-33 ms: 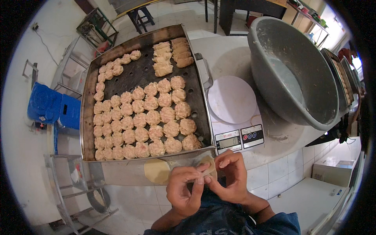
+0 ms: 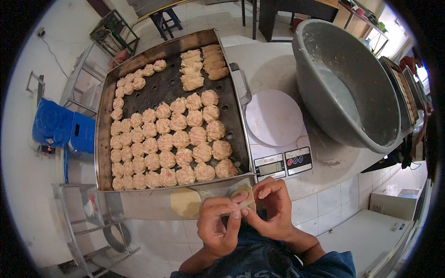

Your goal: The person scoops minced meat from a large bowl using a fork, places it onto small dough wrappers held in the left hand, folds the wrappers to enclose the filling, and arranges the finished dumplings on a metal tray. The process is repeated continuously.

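Note:
Both my hands meet at the table's near edge over a pale dumpling wrapper [image 2: 247,197], folded and held up between them. My left hand [image 2: 217,224] pinches its lower left side with thumb and forefinger. My right hand [image 2: 274,208] grips the right side with thumb and fingertips. Whether filling lies inside the fold, I cannot tell. Left of my hands, a flat round wrapper [image 2: 184,202] lies on the table. Just beyond, a large metal tray [image 2: 174,91] with a perforated base carries rows of open-topped dumplings [image 2: 167,159] and folded dumplings [image 2: 192,69] at its far right.
A kitchen scale [image 2: 274,118] with a round white plate stands right of the tray. Behind it, a big grey basin [image 2: 343,92] leans toward me, traces of dough inside. The tray's handle [image 2: 244,83] sticks out toward the scale. A blue machine [image 2: 62,124] is at the left.

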